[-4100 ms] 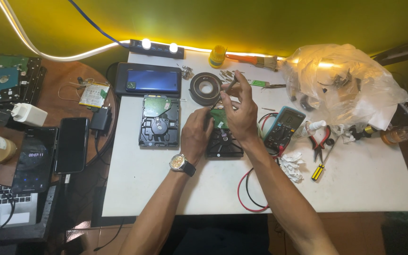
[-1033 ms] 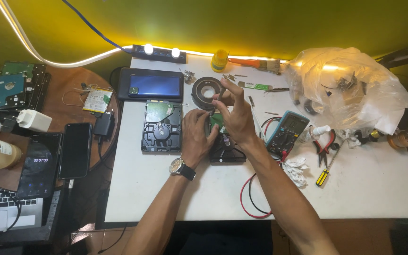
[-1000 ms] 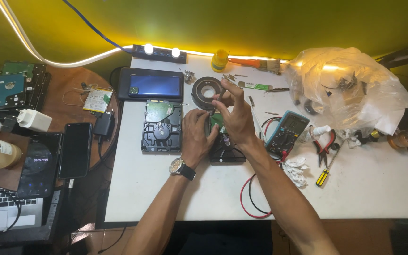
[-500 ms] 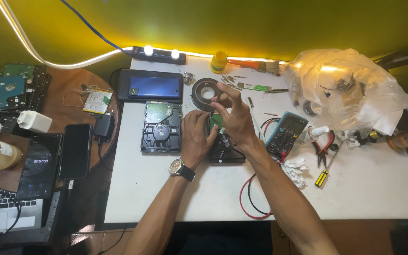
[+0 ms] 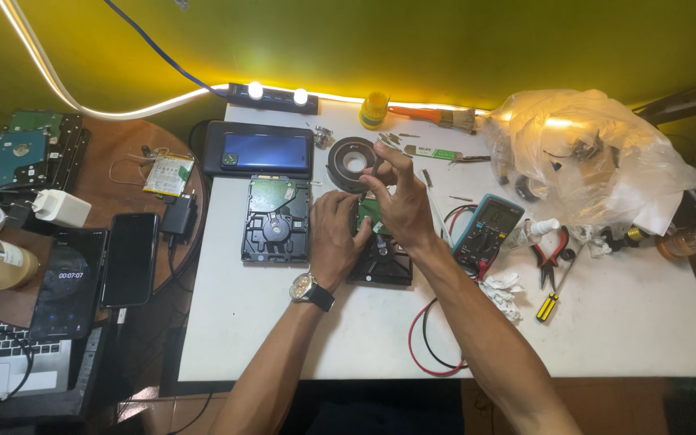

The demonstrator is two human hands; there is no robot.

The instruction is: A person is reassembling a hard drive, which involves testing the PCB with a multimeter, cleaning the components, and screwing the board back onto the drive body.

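My left hand (image 5: 338, 240), the one with the wristwatch (image 5: 308, 288), lies flat and loosely closed over the left edge of the dark hard drive (image 5: 380, 262) at the middle of the frame, holding it against the white table (image 5: 622, 338). My right hand (image 5: 400, 201) is raised just above the same drive, thumb and fingers pinched together with the other fingertips pointing up; whatever is between them is too small for me to make out. A bit of the drive's green circuit board (image 5: 370, 213) shows between my two hands.

Just left of my left hand a second hard drive (image 5: 275, 219) lies face up on the table. Above it, toward the upper middle of the frame, rests a dark tablet with a blue screen (image 5: 259, 150), and beside that a roll of black tape (image 5: 352, 161). Right of my right hand sits a blue multimeter (image 5: 489, 229), its red and black leads (image 5: 428, 338) looping down to the table's near edge. Farther right lie red-handled pliers (image 5: 553, 250), a small yellow-handled screwdriver (image 5: 548, 304) and a crumpled clear plastic bag (image 5: 598, 157). On the round wooden side table at the left lie two phones (image 5: 130, 258) and a stack of drives (image 5: 30, 149).
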